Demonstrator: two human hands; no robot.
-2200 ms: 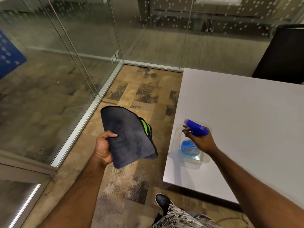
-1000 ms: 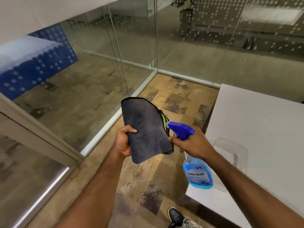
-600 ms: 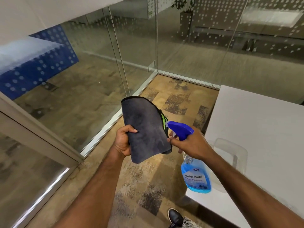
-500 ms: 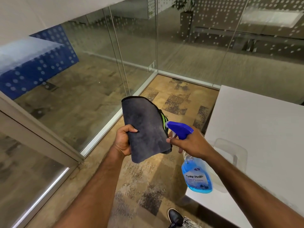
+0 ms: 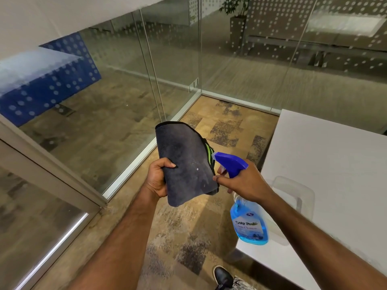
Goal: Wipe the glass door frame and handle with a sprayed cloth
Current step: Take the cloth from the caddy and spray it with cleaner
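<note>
Our cloth (image 5: 186,162) sits folded, gripped in our left hand (image 5: 158,178); our right hand (image 5: 244,183) grips the spray bottle (image 5: 248,222), nozzle just beside it. We're wetting it, perhaps mid-squirt. Next: put the bottle on the table (image 5: 335,164) and turn to the door frame (image 5: 48,162).

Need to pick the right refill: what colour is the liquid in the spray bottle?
Light blue liquid in the spray bottle, under a darker blue trigger head; head view.

A clear plastic container (image 5: 293,197) sits near the white table's (image 5: 335,155) front-left corner; a potted plant (image 5: 237,19) stands beyond the glass.
</note>
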